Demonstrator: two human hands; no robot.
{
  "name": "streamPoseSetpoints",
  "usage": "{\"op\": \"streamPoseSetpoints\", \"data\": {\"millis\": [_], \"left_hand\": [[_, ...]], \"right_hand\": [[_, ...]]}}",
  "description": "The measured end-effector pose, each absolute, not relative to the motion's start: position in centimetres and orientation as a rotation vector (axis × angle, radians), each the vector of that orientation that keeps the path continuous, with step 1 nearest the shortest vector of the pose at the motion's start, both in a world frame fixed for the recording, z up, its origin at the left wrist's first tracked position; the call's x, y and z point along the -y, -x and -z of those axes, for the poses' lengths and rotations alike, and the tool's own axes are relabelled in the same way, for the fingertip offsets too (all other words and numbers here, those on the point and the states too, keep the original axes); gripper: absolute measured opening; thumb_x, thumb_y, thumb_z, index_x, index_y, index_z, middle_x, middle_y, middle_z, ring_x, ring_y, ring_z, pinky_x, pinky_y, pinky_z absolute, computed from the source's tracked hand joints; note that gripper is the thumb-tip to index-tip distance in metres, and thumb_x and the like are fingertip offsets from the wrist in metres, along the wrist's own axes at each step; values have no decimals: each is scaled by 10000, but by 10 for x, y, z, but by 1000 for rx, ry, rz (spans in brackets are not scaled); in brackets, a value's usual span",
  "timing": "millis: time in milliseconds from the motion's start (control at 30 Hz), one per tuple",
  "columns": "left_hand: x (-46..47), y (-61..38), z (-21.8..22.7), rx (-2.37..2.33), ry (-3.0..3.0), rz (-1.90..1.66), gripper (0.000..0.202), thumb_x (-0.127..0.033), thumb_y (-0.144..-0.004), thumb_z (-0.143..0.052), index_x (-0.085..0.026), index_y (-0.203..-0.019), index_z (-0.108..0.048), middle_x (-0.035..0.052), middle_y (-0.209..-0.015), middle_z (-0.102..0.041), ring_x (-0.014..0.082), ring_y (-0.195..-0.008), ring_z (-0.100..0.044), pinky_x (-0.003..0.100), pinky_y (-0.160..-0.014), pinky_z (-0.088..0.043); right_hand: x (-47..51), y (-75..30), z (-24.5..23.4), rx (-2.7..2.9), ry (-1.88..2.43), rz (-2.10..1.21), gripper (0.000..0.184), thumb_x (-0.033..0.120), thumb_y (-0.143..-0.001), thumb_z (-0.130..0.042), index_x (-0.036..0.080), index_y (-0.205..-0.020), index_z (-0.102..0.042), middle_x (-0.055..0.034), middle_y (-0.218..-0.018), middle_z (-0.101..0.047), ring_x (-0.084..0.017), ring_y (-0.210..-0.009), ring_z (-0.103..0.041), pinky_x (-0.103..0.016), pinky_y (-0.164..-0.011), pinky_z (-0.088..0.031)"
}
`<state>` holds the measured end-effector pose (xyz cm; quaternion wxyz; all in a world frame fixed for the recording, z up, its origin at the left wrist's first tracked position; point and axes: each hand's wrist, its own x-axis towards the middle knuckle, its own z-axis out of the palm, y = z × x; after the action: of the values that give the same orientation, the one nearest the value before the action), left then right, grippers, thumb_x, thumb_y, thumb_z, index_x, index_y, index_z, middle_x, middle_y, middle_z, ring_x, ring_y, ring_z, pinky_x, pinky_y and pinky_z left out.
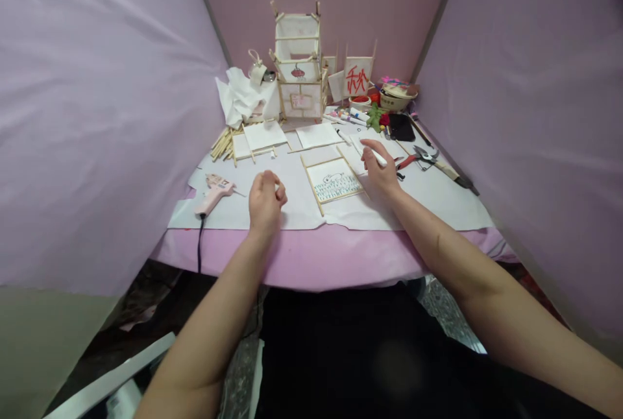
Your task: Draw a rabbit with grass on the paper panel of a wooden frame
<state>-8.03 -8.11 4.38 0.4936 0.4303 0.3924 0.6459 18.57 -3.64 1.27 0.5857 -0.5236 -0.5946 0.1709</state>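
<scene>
My right hand (379, 166) is closed around a white marker (378, 159), held above the paper to the right of a framed drawing. That stick-framed panel (335, 180) lies flat between my hands, with a rabbit outline over rows of blue-green grass strokes. To its left, my left hand (267, 202) is curled closed above the white sheet. A small pale bit shows at its fingers, too small to name. A pink glue gun (215, 193) rests further left, its cord hanging over the table edge.
At the back stands a tiered stick-and-paper lantern frame (298, 69). Blank framed panels (316, 135) lie before it, with bundled sticks (224, 144) at left. Red-handled pliers (413, 157), a black phone (402, 127), several markers (348, 114) and a basket (396, 100) are at right.
</scene>
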Motion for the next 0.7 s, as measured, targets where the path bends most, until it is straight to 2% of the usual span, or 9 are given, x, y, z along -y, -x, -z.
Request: {"op": "streamPoseSetpoints", "data": {"millis": [100,200,300,400,500,600,700], "left_hand": [[43,83,-37,-1007,-1138,-1470,401,-540,-911,-657,-182,-759,-556,-47,-536,-458,71,-445,-333,169,-433,-248],[12,83,-31,-1074,-1239,-1388,330,-424,-922,-644,-162,-725,-602,-18,-569,-513,76,-450,-345,176,-436,-243],[-13,78,-28,-1143,-1358,-1334,249,-301,-922,-601,-166,-715,-631,-18,-581,-508,103,-485,-375,190,-464,-271],[-32,72,-30,-1183,-1514,-1278,200,-239,-889,-617,-177,-703,-652,-1,-630,-544,137,-571,-442,212,-532,-325],[-42,71,-29,-1195,-1692,-1193,82,-238,-787,-747,-192,-750,-690,8,-688,-577,164,-636,-473,246,-608,-364],[-43,76,-22,-1188,-1848,-1087,202,-260,-717,-809,-215,-897,-728,22,-765,-618,212,-729,-533,310,-737,-424],[-40,83,-14,-1149,-1952,-973,375,-302,-693,-830,-235,-1047,-725,75,-1015,-702,298,-990,-594,413,-944,-427]], "right_hand": [[32,-178,-24,1413,1166,-548,379,533,-940,-500,211,-939,-699,-17,-801,-614,-168,-742,-566,-297,-680,-452],[24,-168,-31,1442,1131,-682,274,460,-920,-548,219,-942,-676,21,-705,-565,-139,-642,-514,-276,-607,-416],[12,-158,-33,1390,1058,-818,160,401,-900,-598,242,-887,-580,51,-659,-552,-113,-575,-480,-252,-560,-386],[-1,-150,-31,1356,1010,-921,194,404,-902,-626,240,-831,-550,60,-615,-542,-106,-543,-459,-244,-533,-361],[-13,-147,-28,1360,1024,-969,222,436,-889,-669,236,-844,-583,59,-613,-534,-111,-542,-454,-252,-529,-352],[-20,-146,-24,1347,1084,-964,224,444,-864,-708,240,-859,-617,55,-626,-522,-118,-548,-445,-262,-525,-342],[-21,-149,-20,1371,1147,-928,181,418,-855,-715,250,-865,-646,30,-676,-548,-141,-595,-482,-280,-547,-371]]}}
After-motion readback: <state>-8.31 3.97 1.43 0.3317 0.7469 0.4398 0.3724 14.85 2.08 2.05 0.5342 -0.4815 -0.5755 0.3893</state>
